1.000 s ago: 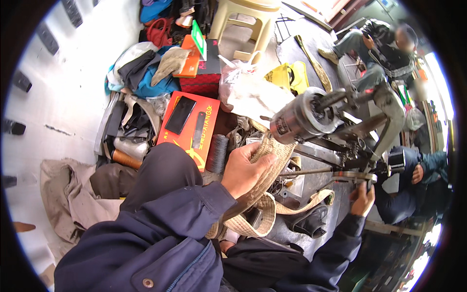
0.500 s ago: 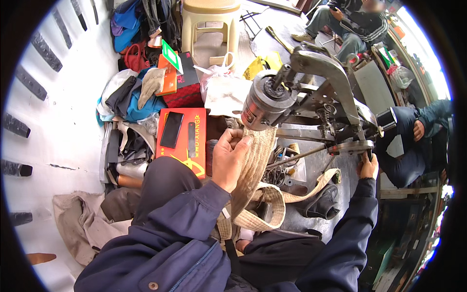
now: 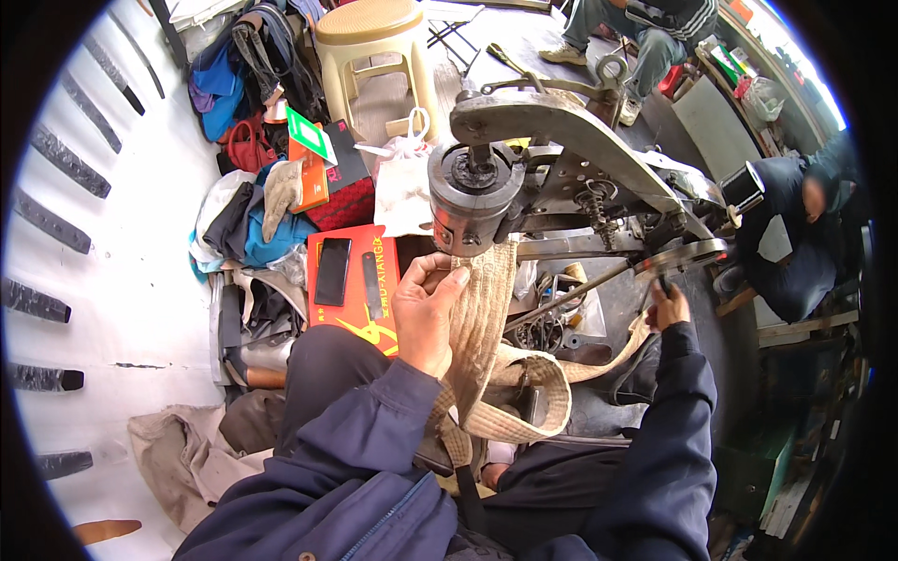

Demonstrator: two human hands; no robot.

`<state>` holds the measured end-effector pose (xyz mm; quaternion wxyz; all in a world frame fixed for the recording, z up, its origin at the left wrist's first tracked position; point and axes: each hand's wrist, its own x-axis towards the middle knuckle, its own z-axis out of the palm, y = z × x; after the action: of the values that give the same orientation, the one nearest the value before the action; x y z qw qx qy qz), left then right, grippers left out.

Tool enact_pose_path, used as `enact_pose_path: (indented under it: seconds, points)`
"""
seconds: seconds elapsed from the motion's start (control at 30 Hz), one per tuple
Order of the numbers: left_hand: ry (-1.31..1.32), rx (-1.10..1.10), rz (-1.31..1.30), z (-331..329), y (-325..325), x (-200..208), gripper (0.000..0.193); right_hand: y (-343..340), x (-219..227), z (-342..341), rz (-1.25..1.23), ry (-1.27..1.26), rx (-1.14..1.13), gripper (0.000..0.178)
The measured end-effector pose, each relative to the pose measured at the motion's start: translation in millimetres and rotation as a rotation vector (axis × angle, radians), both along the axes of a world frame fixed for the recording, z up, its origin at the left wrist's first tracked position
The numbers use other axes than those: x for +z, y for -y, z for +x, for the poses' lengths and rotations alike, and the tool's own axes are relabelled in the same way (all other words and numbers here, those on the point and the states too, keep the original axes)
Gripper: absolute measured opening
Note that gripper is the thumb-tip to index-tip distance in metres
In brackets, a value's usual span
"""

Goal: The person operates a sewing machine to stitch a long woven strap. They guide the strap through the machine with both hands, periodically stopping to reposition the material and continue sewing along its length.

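Note:
A hand-cranked sewing machine (image 3: 571,126) of worn dark metal stands before me, with a thick cylindrical head (image 3: 475,201). A wide beige woven strap (image 3: 482,323) runs up beneath that head. Just below the head, my left hand (image 3: 426,318) pinches the strap's left edge between thumb and fingers. The strap's lower part hangs in a loop over my lap, and another stretch reaches toward the right. At the machine's right side, my right hand (image 3: 670,309) is closed around the dark crank handle (image 3: 662,282) below the flat wheel (image 3: 687,254); the fingers are partly hidden.
Left of the machine, a red box (image 3: 357,321) carries a black phone (image 3: 333,271). Bags and cloths (image 3: 253,210) are heaped behind it, near a beige stool (image 3: 369,28). One person (image 3: 636,56) sits far back; another person (image 3: 795,234) sits at right. Metal parts (image 3: 543,332) lie under the machine.
My right hand and the crank handle have moved left along the wheel's lower side. The machine's head appears farther left and turned, and my view has shifted. My left hand still pinches the strap.

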<state>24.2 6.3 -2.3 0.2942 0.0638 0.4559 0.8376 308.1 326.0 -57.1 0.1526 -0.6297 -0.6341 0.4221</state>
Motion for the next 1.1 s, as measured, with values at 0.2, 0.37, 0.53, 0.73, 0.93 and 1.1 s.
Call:
enact_pose_path:
  seconds: [0.2,0.37,0.53,0.73,0.93,1.1]
  points:
    - [-0.053,0.013,0.007,-1.9,-2.2,-6.1,0.017,63.1,61.1,-33.9,0.21,-0.377,0.29,0.023]
    - [-0.052,0.021,-0.02,-3.7,-5.3,-7.6,0.017,-2.4,96.3,4.0,0.596,-0.209,0.101,0.018]
    - [-0.039,0.016,-0.022,-5.5,-6.2,-6.8,0.018,-60.6,20.5,36.4,0.611,0.122,-0.089,0.016]
    - [-0.045,0.03,-0.001,-4.9,-6.9,-6.7,0.019,21.4,8.4,-11.1,-0.101,-0.05,0.164,0.035]
    - [-0.069,0.036,-0.018,-7.4,-7.1,-10.9,0.018,48.8,93.2,-25.3,0.292,-0.397,0.18,0.023]
    - [-0.088,0.029,-0.006,-10.9,-7.5,-10.4,0.018,-31.9,80.2,19.2,0.537,-0.077,-0.027,0.023]
